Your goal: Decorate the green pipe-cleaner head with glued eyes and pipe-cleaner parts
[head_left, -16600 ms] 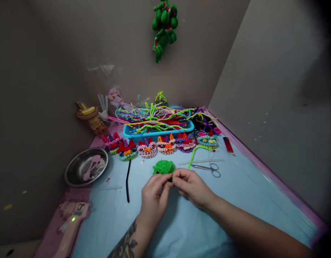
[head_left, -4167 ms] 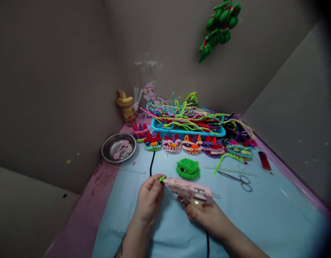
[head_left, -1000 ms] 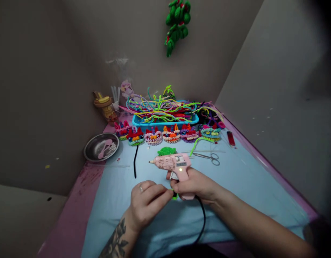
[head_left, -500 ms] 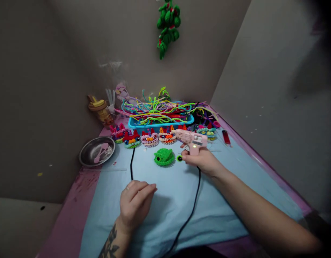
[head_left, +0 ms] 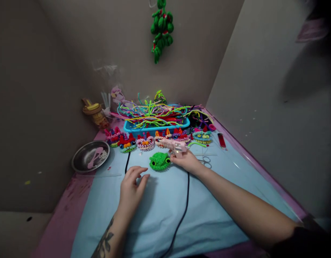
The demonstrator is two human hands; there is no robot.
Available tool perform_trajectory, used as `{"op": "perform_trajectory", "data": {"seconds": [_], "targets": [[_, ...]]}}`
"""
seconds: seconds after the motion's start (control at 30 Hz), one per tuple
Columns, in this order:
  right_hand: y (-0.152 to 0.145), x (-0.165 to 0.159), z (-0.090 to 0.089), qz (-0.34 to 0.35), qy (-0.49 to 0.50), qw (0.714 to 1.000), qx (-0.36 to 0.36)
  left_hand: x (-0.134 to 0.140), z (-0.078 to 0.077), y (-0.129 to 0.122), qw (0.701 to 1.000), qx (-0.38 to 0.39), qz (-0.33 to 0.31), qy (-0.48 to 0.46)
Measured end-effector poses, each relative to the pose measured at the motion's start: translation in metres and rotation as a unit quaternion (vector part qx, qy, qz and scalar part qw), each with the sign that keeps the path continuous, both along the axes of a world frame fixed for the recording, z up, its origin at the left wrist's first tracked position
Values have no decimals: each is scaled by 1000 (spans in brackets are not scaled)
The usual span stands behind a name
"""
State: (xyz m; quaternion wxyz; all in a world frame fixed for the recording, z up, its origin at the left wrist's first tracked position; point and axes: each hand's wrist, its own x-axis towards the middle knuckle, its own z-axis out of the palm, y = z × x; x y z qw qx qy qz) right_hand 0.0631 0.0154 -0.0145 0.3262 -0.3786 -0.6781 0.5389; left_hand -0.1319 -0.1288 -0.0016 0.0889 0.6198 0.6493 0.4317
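Grips a pink glue gun [head_left: 178, 146] in the right hand [head_left: 188, 163], wrapped round the handle with the nozzle aimed leftward, near the row of fuzzy heads [head_left: 146, 142]; cannot tell whether touching one. Holds nothing in the left hand [head_left: 133, 183], poised with thumb and fingers moderately apart. See the green fuzzy head [head_left: 160, 162] on the blue-covered surface [head_left: 221, 211], ahead of the left hand and just beside the right fingertips. Note a lime-rimmed black eye [head_left: 168, 161] at its right side; cannot tell whether still pinched or resting free.

Could seat the eye crooked, from steering it with fingers also burdened by the gun. Could drip glue on green fuzz, should the nozzle dip. Might burn the left fingers, if brought under a likely hot tip. Might jerk the gun by snagging the trailing black cord [head_left: 187, 200].
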Motion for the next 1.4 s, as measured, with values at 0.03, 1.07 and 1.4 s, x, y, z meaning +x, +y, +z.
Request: {"op": "perform_trajectory", "data": {"seconds": [0.03,1.07,1.4], "targets": [[0,-1,-1,-3,5,1000,2,0,-2,3,1000,-11,2,2],[2,-12,-16,-57,4,998,22,7,-25,17,987,-26,-29,155],[1,-18,-19,-54,29,997,42,11,-25,17,983,-53,-67,161]]}}
